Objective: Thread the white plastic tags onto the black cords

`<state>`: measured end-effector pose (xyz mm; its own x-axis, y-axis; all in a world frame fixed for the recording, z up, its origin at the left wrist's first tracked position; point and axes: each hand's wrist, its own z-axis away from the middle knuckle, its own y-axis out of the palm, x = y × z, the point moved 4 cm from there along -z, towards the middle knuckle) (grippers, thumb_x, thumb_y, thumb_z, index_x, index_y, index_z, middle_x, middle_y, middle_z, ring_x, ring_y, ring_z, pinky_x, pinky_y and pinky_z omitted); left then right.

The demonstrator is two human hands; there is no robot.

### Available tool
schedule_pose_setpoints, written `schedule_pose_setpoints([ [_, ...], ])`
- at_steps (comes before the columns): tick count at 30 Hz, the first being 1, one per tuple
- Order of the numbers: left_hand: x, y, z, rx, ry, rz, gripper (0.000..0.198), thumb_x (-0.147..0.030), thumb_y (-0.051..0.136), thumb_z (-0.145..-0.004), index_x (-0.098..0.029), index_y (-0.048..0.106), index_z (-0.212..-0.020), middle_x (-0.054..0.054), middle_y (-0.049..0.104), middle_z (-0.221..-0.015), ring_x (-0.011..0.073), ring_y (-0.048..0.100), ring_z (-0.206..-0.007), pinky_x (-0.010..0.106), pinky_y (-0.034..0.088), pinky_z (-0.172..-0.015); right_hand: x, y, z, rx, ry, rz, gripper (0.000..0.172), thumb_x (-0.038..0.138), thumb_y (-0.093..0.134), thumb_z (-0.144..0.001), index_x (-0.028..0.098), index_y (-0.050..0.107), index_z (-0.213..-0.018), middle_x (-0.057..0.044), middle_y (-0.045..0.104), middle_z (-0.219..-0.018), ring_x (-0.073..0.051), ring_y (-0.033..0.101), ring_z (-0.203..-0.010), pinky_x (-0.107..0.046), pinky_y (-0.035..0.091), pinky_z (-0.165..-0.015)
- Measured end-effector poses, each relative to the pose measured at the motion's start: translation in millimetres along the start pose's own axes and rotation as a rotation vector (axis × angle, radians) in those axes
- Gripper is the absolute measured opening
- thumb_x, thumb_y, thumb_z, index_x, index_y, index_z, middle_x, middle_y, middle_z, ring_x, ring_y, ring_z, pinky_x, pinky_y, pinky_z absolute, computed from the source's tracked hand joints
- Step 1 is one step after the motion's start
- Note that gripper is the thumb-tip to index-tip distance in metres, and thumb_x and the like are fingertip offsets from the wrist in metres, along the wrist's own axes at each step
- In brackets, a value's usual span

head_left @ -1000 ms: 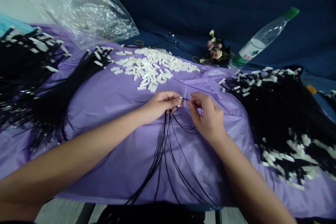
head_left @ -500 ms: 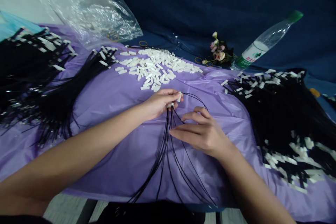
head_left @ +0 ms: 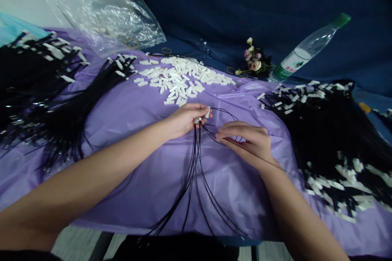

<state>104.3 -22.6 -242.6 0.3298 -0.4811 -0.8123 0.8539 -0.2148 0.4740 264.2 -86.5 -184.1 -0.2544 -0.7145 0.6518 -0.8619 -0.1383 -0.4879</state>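
While the left hand (head_left: 188,120), at the centre of the frame, pinches small white tabs (head_left: 208,112) between thumb and fingers, the right hand (head_left: 248,140), just right of centre, has its fingertips pressed together, apparently on a thin strand. Black cords (head_left: 194,147) hang below the left hand toward the lower centre. The cords should prove light, flexible and prone to tangling, best taken singly near the tab; the tabs, probably stiff, suit a flat-faced pinch. Loose white pieces (head_left: 180,77) lie heaped upper centre.
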Motion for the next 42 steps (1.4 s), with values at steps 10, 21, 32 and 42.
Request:
schedule_pose_setpoints([
  [10, -2, 0.5, 2, 0.007, -0.008, -0.009, 0.006, -0.015, 0.067, -0.077, -0.01, 0.065, -0.078, 0.004, 0.063, -0.078, 0.0052, 0.054, -0.062, 0.021, 0.041, -0.06, 13, 19, 8, 0.267, -0.124, 0.229, 0.038, 0.008, 0.053, -0.083, 0.021, 0.062, -0.117, -0.003, 0.07, -0.08, -0.019, 0.062, -0.096, -0.037, 0.053, -0.082],
  [21, 1, -1.5, -1, 0.003, -0.016, 0.04, 0.004, -0.013, 0.068, -0.076, -0.01, 0.066, -0.078, 0.003, 0.064, -0.077, 0.005, 0.056, -0.064, 0.02, 0.043, -0.064, 6, 34, 4, 0.129, -0.269, 0.474, 0.018, 0.014, 0.062, -0.086, 0.022, 0.064, -0.102, 0.0, 0.072, -0.084, -0.017, 0.061, -0.082, -0.034, 0.047, -0.078],
  [32, -1, 0.9, 3, -0.006, -0.077, 0.041, 0.004, -0.015, 0.066, -0.079, -0.012, 0.065, -0.079, 0.002, 0.066, -0.078, 0.0042, 0.057, -0.059, 0.017, 0.042, -0.056, 23, 34, 2, 0.134, -0.552, 0.51, 0.013, 0.016, 0.07, -0.081, 0.024, 0.07, -0.091, 0.007, 0.075, -0.085, -0.016, 0.062, -0.082, -0.033, 0.051, -0.075],
  [42, -1, -0.1, 2, -0.016, -0.073, 0.02, 0.004, -0.016, 0.065, -0.08, -0.012, 0.064, -0.078, 0.003, 0.065, -0.079, 0.0045, 0.056, -0.058, 0.019, 0.039, -0.055, 24, 34, 1, 0.159, -0.55, 0.501, 0.021, 0.016, 0.072, -0.078, 0.025, 0.07, -0.097, 0.007, 0.075, -0.088, -0.017, 0.064, -0.086, -0.032, 0.052, -0.074],
])
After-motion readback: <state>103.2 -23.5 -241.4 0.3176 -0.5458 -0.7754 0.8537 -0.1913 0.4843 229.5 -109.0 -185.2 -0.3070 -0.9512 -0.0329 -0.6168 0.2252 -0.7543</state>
